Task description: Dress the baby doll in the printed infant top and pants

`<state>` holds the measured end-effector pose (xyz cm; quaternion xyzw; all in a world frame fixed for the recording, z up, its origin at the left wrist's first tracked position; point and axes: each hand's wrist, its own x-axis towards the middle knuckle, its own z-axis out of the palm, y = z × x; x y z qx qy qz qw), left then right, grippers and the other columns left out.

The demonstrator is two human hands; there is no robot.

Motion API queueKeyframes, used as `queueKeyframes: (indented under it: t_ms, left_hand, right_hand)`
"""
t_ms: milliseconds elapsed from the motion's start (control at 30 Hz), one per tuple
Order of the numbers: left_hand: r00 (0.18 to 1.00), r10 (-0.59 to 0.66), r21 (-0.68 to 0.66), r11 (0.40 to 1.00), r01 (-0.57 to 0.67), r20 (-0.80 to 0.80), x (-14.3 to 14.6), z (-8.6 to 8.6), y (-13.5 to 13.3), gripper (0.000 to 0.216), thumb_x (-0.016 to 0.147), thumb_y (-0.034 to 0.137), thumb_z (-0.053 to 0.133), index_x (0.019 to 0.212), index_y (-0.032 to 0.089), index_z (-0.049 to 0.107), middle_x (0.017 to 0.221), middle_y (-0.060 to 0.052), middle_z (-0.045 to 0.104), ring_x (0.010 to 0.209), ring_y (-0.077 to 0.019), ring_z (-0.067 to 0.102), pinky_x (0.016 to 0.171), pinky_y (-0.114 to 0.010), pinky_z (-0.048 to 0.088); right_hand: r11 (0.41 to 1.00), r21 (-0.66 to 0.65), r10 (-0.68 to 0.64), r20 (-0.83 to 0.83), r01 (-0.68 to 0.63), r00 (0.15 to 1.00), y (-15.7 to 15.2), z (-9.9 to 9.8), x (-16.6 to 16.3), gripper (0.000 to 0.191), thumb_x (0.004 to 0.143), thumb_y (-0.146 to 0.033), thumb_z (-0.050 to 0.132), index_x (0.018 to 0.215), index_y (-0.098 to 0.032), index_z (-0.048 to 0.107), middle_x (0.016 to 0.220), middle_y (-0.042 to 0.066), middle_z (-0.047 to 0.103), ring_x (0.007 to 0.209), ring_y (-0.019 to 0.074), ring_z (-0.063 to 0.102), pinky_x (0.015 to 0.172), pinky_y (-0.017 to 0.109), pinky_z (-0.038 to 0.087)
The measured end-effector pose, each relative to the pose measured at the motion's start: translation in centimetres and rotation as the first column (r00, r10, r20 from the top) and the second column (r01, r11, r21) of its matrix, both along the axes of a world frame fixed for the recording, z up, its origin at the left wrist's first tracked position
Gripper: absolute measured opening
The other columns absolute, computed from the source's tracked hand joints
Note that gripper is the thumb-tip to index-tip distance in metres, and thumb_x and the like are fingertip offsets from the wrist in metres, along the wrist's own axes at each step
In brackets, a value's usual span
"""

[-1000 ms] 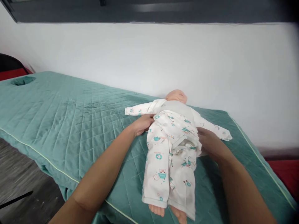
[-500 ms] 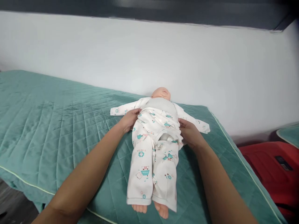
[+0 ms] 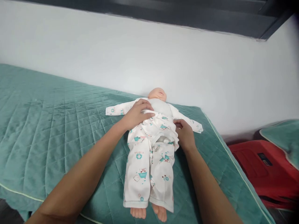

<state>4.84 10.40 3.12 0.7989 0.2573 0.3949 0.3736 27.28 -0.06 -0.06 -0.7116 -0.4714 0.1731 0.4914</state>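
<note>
A baby doll (image 3: 158,93) lies on its back on a green quilted bed cover (image 3: 70,137). It wears a white printed long-sleeved top (image 3: 121,109) and matching trousers (image 3: 137,161), bunched around the waist. My left hand (image 3: 137,115) rests across the doll's belly at the waistband, its fingers and thumb apart. On the other side, my right hand (image 3: 185,132) has its fingers curled at the edge of the trousers by the hip, gripping the cloth; the fingertips are partly hidden. A gap in the cloth shows at the crotch. Bare doll feet stick out below the trouser legs.
A white wall (image 3: 130,56) stands right behind the bed, with a dark ledge (image 3: 163,15) above. To the right of the bed edge is a red case-like object (image 3: 261,174), with a green cloth (image 3: 282,137) beyond it.
My left hand has moved from the doll's side up onto its belly at the waistband. My right hand stays at the hip. The whole view has shifted slightly.
</note>
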Motion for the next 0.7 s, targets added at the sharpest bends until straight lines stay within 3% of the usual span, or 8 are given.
queueKeyframes:
  t_ms: [67,200,300,433,533,700]
  left_hand:
    - [0.997,-0.010,-0.006,1.000,0.010,-0.072,-0.1,0.6,0.1,0.014,0.082,0.032,0.067,0.088,0.020,0.066,0.121,-0.006,0.056,0.119,-0.0225,0.052,0.105,-0.034,0.038]
    - [0.993,0.043,0.051,0.998,-0.038,-0.114,0.3,1.3,0.4,0.010,0.084,0.028,0.063,0.081,0.019,0.060,0.104,-0.004,0.061,0.101,-0.0198,0.057,0.092,-0.031,0.042]
    - [0.981,0.145,0.067,0.988,-0.137,-0.133,1.2,1.3,1.1,0.010,0.087,0.027,0.057,0.080,0.019,0.056,0.082,0.000,0.061,0.079,-0.0165,0.055,0.075,-0.028,0.039]
    - [0.963,0.251,0.038,0.968,-0.249,-0.095,2.4,0.7,2.6,0.011,0.087,0.025,0.055,0.078,0.020,0.051,0.070,0.003,0.055,0.069,-0.0143,0.049,0.067,-0.027,0.034]
    - [0.966,0.252,-0.068,0.965,-0.255,-0.055,2.4,-0.1,3.3,0.009,0.087,0.026,0.055,0.081,0.020,0.052,0.072,0.003,0.056,0.071,-0.0141,0.051,0.069,-0.026,0.036]
    - [0.975,0.201,-0.107,0.972,-0.211,-0.097,1.2,-0.5,3.1,0.009,0.086,0.026,0.057,0.081,0.019,0.055,0.078,0.001,0.061,0.076,-0.0155,0.055,0.071,-0.026,0.039]
  right_hand:
    - [0.994,0.105,-0.007,0.008,0.006,1.000,-0.2,0.5,-0.6,0.017,0.078,-0.037,0.064,0.087,-0.022,0.063,0.089,0.004,0.066,0.080,0.0187,0.059,0.070,0.029,0.047]
    - [0.953,0.188,0.232,0.058,-0.239,0.971,0.0,2.0,-1.6,0.025,0.081,-0.043,0.066,0.097,-0.024,0.062,0.105,0.004,0.061,0.091,0.0183,0.057,0.080,0.031,0.048]
    - [0.939,0.119,0.309,0.124,-0.323,0.943,0.8,3.4,-1.6,0.027,0.079,-0.042,0.069,0.096,-0.023,0.061,0.104,0.004,0.060,0.091,0.0182,0.055,0.081,0.031,0.047]
    - [0.914,-0.077,0.406,0.121,-0.399,0.906,2.6,4.6,-0.6,0.026,0.082,-0.045,0.067,0.076,-0.022,0.056,0.079,-0.002,0.056,0.071,0.0139,0.048,0.068,0.027,0.040]
    - [0.898,-0.067,0.435,0.000,-0.435,0.900,4.1,3.8,0.4,0.036,0.084,-0.052,0.064,0.070,-0.021,0.052,0.067,-0.004,0.047,0.063,0.0122,0.041,0.060,0.026,0.035]
    - [0.958,0.054,0.288,-0.148,-0.283,0.946,5.5,1.3,0.7,0.036,0.080,-0.056,0.067,0.076,-0.022,0.055,0.069,-0.004,0.053,0.062,0.0129,0.045,0.059,0.025,0.037]
